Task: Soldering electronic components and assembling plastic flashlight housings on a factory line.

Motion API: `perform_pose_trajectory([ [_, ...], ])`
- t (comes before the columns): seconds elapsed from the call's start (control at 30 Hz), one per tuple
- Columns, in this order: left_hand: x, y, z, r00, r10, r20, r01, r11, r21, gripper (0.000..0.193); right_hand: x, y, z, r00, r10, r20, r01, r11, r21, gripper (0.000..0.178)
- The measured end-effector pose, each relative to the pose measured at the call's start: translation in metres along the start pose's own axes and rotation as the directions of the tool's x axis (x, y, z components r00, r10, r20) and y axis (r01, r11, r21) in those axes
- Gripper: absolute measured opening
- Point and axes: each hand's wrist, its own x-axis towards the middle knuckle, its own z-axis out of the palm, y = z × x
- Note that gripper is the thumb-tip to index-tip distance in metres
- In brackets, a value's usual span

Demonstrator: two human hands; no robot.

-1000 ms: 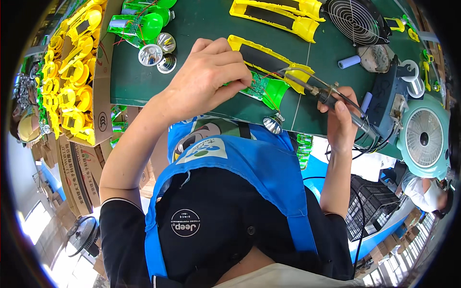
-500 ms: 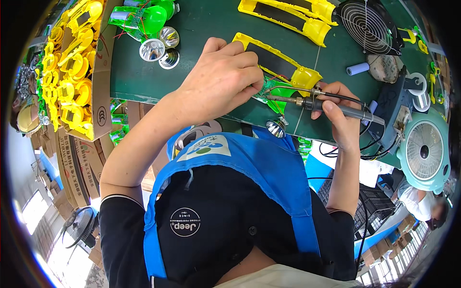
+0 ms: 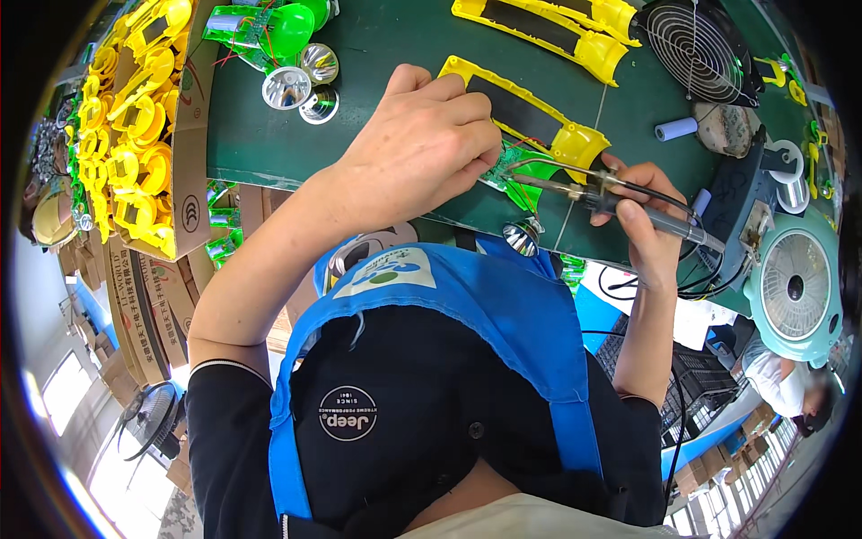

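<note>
My right hand (image 3: pixel 642 211) is closed around a soldering iron (image 3: pixel 664 222) with a thin curved metal tube along its side. Both the iron's tip and the tube's end are over a small green circuit board (image 3: pixel 500 171) in a green plastic housing (image 3: pixel 536 169). My left hand (image 3: pixel 435 135) has its fingers curled together at the board's left edge; whatever they pinch is hidden beneath them. Wires run from the board to a silver reflector cup (image 3: pixel 521 237) at the table's near edge. Just beyond lies a yellow housing half (image 3: pixel 575 142) with a dark inset.
More yellow shells (image 3: pixel 597 58) lie at the back. Reflector cups (image 3: pixel 287 87) and green housings (image 3: pixel 289 34) sit left, by a carton (image 3: pixel 190 135) of yellow parts. On the right stand a black fan (image 3: pixel 696 49), a blue cylindrical cell (image 3: pixel 675 129), a solder spool (image 3: pixel 792 193) and a teal fan (image 3: pixel 794 287).
The soldering iron and my right hand have shifted slightly right, and the tip has drawn back a little over the board. My left hand stays at the board with its fingers closed.
</note>
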Motion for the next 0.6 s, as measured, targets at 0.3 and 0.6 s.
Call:
perform_pose_trajectory([
  [0.3,0.001,0.001,-0.001,0.999,-0.015,0.031,0.016,1.0,-0.023,0.014,-0.011,0.014,-0.01,0.994,-0.005,-0.105,0.025,0.982,0.188,0.032],
  [0.6,0.011,-0.006,-0.017,0.985,-0.125,0.118,0.159,0.923,-0.35,0.017,-0.011,-0.001,-0.009,0.863,-0.379,-0.334,0.431,0.897,0.096,0.045],
])
